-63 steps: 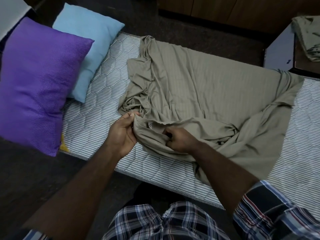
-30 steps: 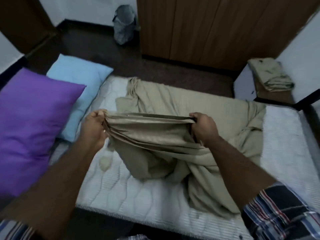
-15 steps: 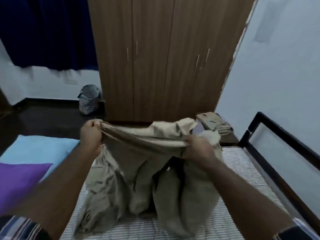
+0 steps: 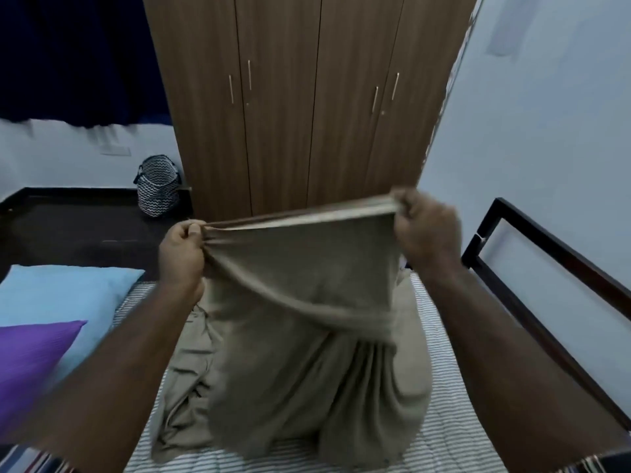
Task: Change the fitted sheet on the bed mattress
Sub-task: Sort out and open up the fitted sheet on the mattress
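Two hands hold the fitted sheet [image 4: 300, 336] up over the mattress [image 4: 444, 421]. Left hand [image 4: 182, 254]: fingers curled tight, thumb on top, clenched on a bunched end of the sheet's hem at centre-left. Right hand [image 4: 426, 227]: raised higher and further right, blurred, fingers curled round the other end of the same hem. Hem runs taut between the two hands, sloping up toward the right. Below it the beige cloth sags in a shallow pouch, then falls in long folds to the mattress, where the lower part lies heaped and creased, more of it bunched on the left side.

Mattress: white with thin dark stripes, quilted, bare around the heap on the near and right sides. Dark bed frame [image 4: 546, 285] runs along the right edge against a pale wall.

Left side: light blue pillow [image 4: 61, 295] lies at the mattress edge, purple pillow [image 4: 30, 363] nearer, overlapping it. Far side: brown wooden wardrobe [image 4: 300, 97] with four doors and slim metal handles. Black-and-white patterned basket [image 4: 157, 187] stands on the dark floor just left of the wardrobe. Dark blue curtain [image 4: 75, 56] hangs at far left. Plaid sleeve edges show at both near corners.
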Demonstrator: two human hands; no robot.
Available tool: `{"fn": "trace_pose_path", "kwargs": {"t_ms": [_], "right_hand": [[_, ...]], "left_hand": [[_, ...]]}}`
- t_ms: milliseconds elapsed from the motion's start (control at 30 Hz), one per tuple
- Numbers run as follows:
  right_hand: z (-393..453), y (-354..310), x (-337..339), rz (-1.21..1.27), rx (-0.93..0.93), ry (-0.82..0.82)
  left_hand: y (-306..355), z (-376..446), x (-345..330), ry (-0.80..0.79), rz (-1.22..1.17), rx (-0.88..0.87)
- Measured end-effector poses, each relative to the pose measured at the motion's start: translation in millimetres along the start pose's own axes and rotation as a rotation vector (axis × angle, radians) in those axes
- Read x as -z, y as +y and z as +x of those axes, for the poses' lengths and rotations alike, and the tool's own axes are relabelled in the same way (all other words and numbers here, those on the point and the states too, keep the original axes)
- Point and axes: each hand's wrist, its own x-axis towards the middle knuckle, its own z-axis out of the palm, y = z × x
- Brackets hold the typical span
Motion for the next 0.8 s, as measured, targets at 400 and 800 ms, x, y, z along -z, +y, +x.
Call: {"fn": "trace_pose_path", "kwargs": {"t_ms": [400,800], "right_hand": [[-15.8,15.3,3.6,0.013,-0.037,-0.003],[-59.1,-21.4,-21.7,0.256,0.075,-0.682]], "left_hand": [[-3.4,-22.2,-2.8,0.038,-0.049,-0.01],[43.3,-116.5,-67.2,-0.747,0.49,-0.149]]}}
